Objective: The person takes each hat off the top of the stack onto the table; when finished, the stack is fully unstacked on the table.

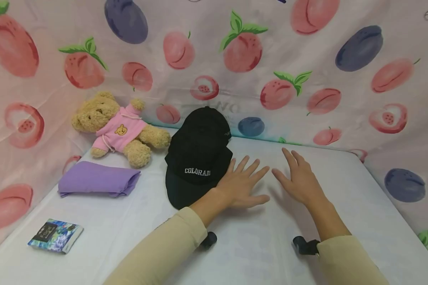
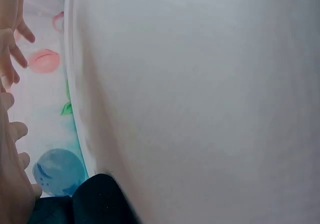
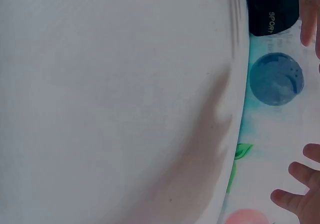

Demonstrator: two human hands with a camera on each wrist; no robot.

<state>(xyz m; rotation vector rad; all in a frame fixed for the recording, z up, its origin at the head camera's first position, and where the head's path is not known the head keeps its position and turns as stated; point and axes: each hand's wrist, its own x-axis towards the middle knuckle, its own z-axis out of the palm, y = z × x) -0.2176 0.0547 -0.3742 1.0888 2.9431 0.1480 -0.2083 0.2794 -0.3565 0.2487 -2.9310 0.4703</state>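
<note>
Lying near outstretched left hand [image 1: 240, 186] and right hand [image 1: 301, 184], cap [image 1: 196, 158] shows COLORADO [image 1: 197, 171] in head view only.

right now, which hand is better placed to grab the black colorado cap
Left, probably: the left hand, fingers spread, is close beside the black cap; the right hand is farther off.

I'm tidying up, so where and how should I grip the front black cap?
Likely by its brim, pinched from the near side: on the front cap this thin, broad part juts toward the viewer, while the rear cap sits right behind.
</note>
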